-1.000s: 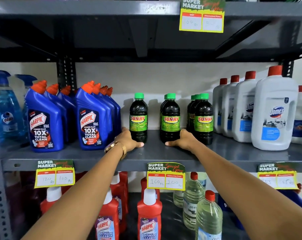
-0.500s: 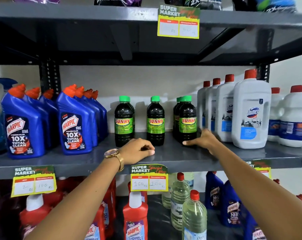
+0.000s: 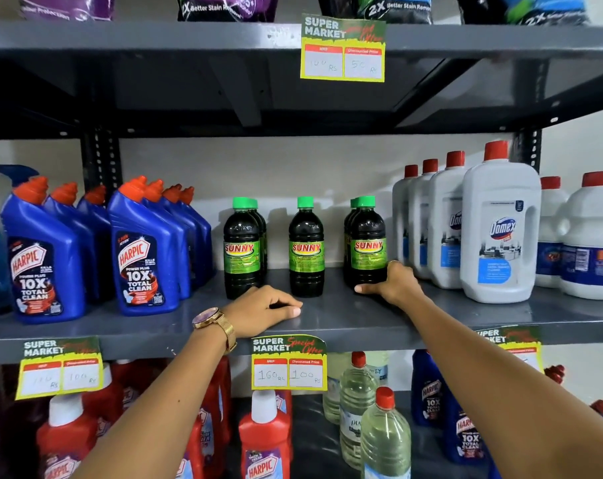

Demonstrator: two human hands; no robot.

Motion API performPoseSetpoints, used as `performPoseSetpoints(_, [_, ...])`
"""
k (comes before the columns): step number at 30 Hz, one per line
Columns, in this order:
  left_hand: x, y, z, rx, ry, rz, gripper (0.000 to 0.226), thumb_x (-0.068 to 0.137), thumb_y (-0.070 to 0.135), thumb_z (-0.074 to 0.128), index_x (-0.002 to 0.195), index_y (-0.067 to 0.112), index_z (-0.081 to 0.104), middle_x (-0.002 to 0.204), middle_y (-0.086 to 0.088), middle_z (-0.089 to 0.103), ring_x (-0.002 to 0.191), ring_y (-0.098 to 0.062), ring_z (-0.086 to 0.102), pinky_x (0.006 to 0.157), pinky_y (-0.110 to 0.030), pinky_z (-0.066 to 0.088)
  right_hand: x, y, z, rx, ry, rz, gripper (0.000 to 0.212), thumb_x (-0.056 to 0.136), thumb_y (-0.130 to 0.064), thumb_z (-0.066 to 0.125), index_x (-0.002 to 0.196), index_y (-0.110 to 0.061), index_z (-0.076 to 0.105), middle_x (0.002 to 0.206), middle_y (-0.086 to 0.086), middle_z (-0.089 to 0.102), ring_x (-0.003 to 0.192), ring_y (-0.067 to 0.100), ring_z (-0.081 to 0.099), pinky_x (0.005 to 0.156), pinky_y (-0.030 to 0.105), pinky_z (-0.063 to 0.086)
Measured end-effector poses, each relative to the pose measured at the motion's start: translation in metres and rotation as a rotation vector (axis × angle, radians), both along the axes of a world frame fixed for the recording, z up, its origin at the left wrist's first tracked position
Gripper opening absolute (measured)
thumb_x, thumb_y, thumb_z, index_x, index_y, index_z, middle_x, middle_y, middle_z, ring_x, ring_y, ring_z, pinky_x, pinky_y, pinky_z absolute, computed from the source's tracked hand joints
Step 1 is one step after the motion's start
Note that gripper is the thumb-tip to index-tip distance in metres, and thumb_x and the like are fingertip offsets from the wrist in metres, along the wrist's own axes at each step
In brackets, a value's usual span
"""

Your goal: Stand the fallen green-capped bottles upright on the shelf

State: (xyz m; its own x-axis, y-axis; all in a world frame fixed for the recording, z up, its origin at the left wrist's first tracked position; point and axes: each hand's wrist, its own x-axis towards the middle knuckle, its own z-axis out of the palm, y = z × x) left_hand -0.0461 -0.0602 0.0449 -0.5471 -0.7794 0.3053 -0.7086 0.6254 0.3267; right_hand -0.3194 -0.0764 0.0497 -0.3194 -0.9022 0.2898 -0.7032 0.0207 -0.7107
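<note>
Sunny bottles [image 3: 306,248] on shelf [image 3: 345,319], between Harpic bottles [image 3: 144,250] left, Domex bottles [image 3: 500,229] right.

Grey metal shelf [image 3: 345,323], upright green-capped bottles [image 3: 306,250], blue bottles [image 3: 144,257], white bottles [image 3: 500,229]

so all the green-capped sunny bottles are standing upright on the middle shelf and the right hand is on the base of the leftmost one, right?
Not quite. The right hand is on the base of the rightmost Sunny bottle, not the leftmost, as the head view shows. The rest holds: the green-capped bottles stand upright on the middle shelf.
</note>
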Motion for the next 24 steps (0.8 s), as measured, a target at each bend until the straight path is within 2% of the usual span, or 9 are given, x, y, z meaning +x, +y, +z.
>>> performPoseSetpoints(11, [0.0005, -0.0002, 0.0003, 0.017, 0.012, 0.004, 0.036, 0.093, 0.039, 0.056, 0.124, 0.023, 0.063, 0.133, 0.007, 0.060, 0.127, -0.010, 0.051, 0.112, -0.035, 0.035, 0.0003, 0.0011, 0.0001, 0.006, 0.022, -0.009, 0.083, 0.064, -0.047, 0.085, 0.128, -0.004, 0.053, 0.128, 0.017, 0.062, 0.121, 0.035, 0.057, 0.106, 0.049, 0.043])
performPoseSetpoints(18, [0.0000, 0.0023, 0.0008, 0.020, 0.022, 0.011, 0.036, 0.092, 0.039, 0.056, 0.124, 0.023, 0.063, 0.133, 0.007, 0.060, 0.127, -0.010, 0.051, 0.111, -0.035, 0.036, 0.0016, 0.0037, 0.0004, 0.010, 0.049, -0.013, 0.079, 0.066, -0.045, 0.085, 0.126, -0.004, 0.054, 0.125, 0.018, 0.064, 0.117, 0.035, 0.059, 0.104, 0.048, 0.046])
performPoseSetpoints(24, [0.0004, 0.0050, 0.0003, -0.005, 0.003, 0.017, 0.036, 0.094, 0.039, 0.054, 0.125, 0.023, 0.063, 0.133, 0.007, 0.060, 0.127, -0.012, 0.051, 0.111, -0.035, 0.035, 0.0030, 0.0081, 0.0014, -0.002, -0.003, 0.007, 0.083, 0.063, -0.047, 0.086, 0.126, -0.002, 0.054, 0.124, 0.018, 0.064, 0.117, 0.034, 0.059, 0.102, 0.046, 0.048])
